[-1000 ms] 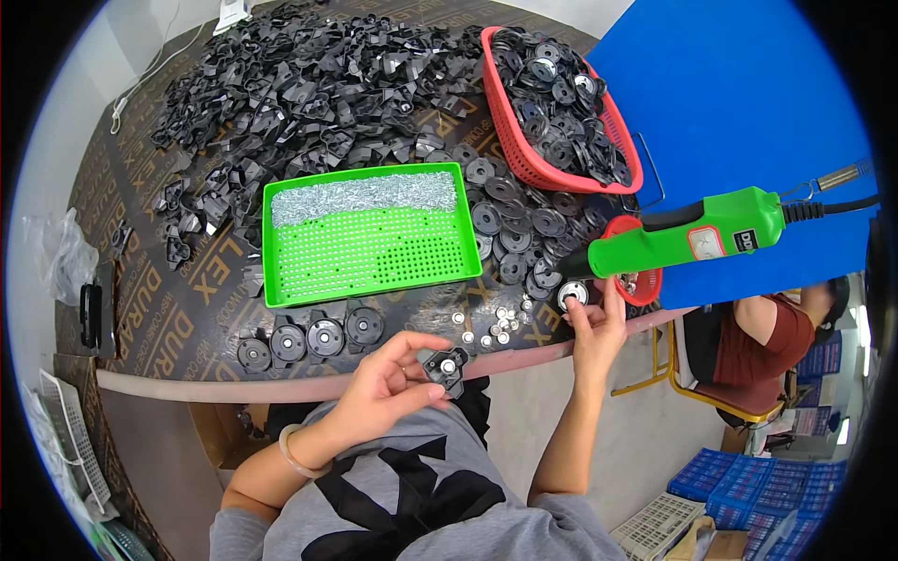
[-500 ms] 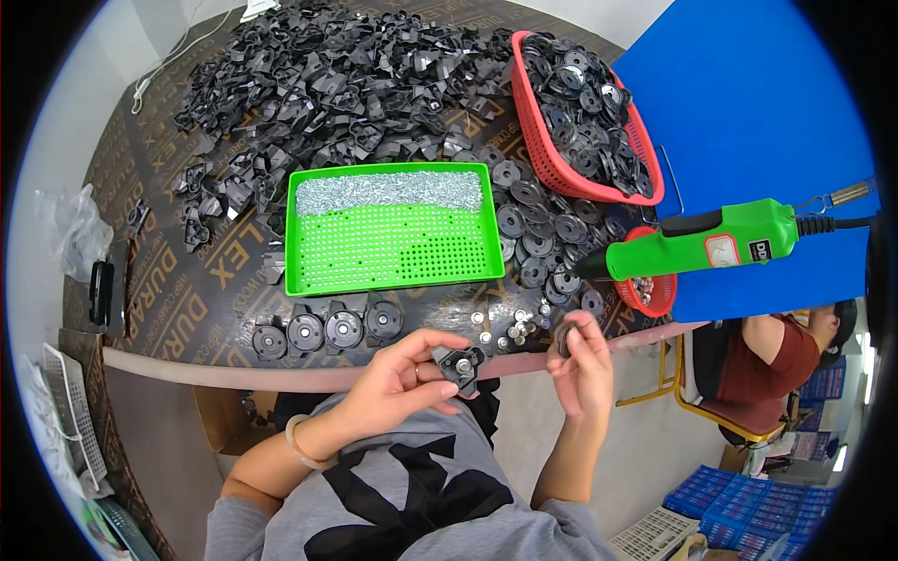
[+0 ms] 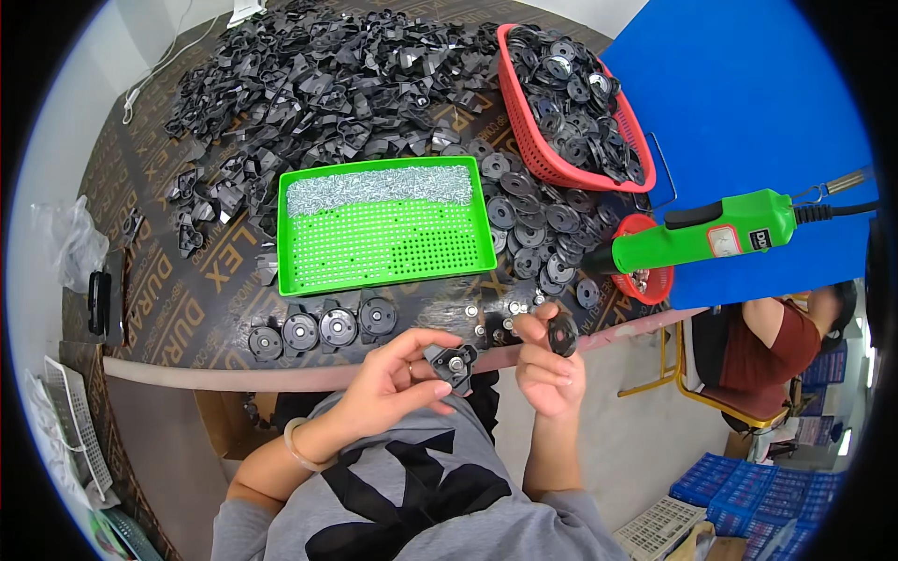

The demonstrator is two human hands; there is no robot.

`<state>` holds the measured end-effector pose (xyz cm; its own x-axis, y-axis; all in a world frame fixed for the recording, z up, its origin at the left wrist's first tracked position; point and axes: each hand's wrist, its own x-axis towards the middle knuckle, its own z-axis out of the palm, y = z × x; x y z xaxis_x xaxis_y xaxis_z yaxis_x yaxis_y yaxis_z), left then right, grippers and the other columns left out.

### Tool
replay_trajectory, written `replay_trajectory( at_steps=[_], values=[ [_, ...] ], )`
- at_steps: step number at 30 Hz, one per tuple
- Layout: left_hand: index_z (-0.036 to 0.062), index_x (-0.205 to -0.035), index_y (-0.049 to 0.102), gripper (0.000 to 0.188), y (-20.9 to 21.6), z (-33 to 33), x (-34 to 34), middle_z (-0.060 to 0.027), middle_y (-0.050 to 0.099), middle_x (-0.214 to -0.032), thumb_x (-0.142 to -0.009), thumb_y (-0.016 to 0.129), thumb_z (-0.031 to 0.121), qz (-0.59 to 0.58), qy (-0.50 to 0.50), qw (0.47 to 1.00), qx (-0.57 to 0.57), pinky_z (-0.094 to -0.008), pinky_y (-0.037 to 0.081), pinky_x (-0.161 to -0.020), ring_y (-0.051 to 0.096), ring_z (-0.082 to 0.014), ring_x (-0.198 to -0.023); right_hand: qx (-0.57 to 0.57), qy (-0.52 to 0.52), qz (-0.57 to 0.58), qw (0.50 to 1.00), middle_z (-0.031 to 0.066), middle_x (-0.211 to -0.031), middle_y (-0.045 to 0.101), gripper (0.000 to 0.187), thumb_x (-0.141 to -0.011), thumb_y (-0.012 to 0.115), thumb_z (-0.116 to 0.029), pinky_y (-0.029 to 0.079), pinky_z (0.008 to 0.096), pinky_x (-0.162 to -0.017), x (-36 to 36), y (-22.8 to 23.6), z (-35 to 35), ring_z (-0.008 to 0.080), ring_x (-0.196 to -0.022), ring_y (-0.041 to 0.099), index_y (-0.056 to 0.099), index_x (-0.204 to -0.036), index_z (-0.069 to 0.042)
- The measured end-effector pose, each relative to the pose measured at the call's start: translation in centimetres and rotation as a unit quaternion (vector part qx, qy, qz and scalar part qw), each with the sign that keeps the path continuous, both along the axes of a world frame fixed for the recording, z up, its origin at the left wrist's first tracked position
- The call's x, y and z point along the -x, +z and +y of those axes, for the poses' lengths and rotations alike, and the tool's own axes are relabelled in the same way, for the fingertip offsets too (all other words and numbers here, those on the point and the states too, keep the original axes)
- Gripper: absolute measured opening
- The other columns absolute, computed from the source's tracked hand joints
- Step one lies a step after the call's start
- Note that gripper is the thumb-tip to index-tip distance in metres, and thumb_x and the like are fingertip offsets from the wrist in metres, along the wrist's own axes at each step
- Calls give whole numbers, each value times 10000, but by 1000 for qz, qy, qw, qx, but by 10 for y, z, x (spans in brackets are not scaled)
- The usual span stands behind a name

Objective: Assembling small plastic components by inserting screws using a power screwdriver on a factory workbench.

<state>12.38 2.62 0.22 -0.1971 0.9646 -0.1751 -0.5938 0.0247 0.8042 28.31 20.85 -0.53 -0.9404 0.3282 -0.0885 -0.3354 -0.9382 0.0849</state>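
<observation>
Between the thumb and fingers of my left hand [image 3: 398, 383] is a black plastic bracket [image 3: 452, 366], with a round silver metal piece at its middle. My right hand [image 3: 550, 372] pinches a black disc [image 3: 563, 334] on edge, a short way right of the bracket and apart from it. Small silver metal pieces [image 3: 514, 309] lie on the table just beyond my hands. To the left, several bracket-and-disc assemblies [image 3: 339, 327] stand in a row near the table's front edge.
A green perforated tray [image 3: 383, 275] holds many small silver screws. Beyond it spreads a heap of black brackets [image 3: 318, 84]. Loose discs [image 3: 528, 224] lie beside a red basket [image 3: 524, 126] full of discs. A green electric screwdriver [image 3: 702, 232] hangs above a small red bowl [image 3: 648, 293]. A person [image 3: 748, 365] sits at right.
My right hand has moved left toward the bracket and turned, so the disc now shows more of its face. My left hand keeps its hold, nearly still. The view has shifted slightly.
</observation>
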Motion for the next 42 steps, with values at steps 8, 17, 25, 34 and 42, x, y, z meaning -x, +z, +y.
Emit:
replay_trajectory(
  at_steps=[8, 17, 25, 34, 42],
  values=[
    [-4, -1365, 447, 466, -2, 0, -3, -61, 563, -1100, -928, 592, -70, 29, 14, 999, -6, -289, 607, -777, 619, -91, -887, 44, 22, 33, 998, 72, -822, 471, 93, -1002, 510, -97, 455, 244, -493, 8, -6, -12, 121, -584, 540, 515, -1067, -31],
    [-11, -1367, 449, 466, -7, 3, -1, -80, 598, -1095, -926, 586, -74, 22, 9, 1000, -3, -299, 608, -784, 628, -106, -878, -489, -48, -358, 794, 37, -819, 609, 153, -867, 717, 8, 401, 164, -414, 16, 20, -31, 47, -529, 572, 580, -921, -33],
    [1, -1357, 476, 451, -9, 3, 1, -18, 558, -827, -929, 597, -69, 7, -3, 1000, -4, -273, 584, -784, 636, -97, -844, -630, -62, -367, 682, 42, -886, 558, 87, -872, 726, -9, 435, 170, -439, 30, 20, -37, 48, -553, 571, 652, -856, 34],
    [-11, -1350, 490, 455, -14, 3, 0, -12, 565, -792, -917, 615, -73, 21, 3, 1000, -10, -272, 579, -774, 641, -96, -827, -676, -52, -373, 633, 38, -883, 549, 76, -843, 746, 12, 434, 169, -445, 30, 23, -33, 42, -549, 553, 679, -856, 44],
    [-23, -1375, 477, 491, -14, 4, 1, -36, 609, -800, -908, 617, -80, 61, -9, 998, -13, -282, 574, -774, 653, -104, -824, -709, -64, -364, 600, 46, -867, 577, 98, -802, 785, 23, 432, 165, -460, 29, 20, -30, 38, -565, 565, 706, -858, 43]
  ],
)
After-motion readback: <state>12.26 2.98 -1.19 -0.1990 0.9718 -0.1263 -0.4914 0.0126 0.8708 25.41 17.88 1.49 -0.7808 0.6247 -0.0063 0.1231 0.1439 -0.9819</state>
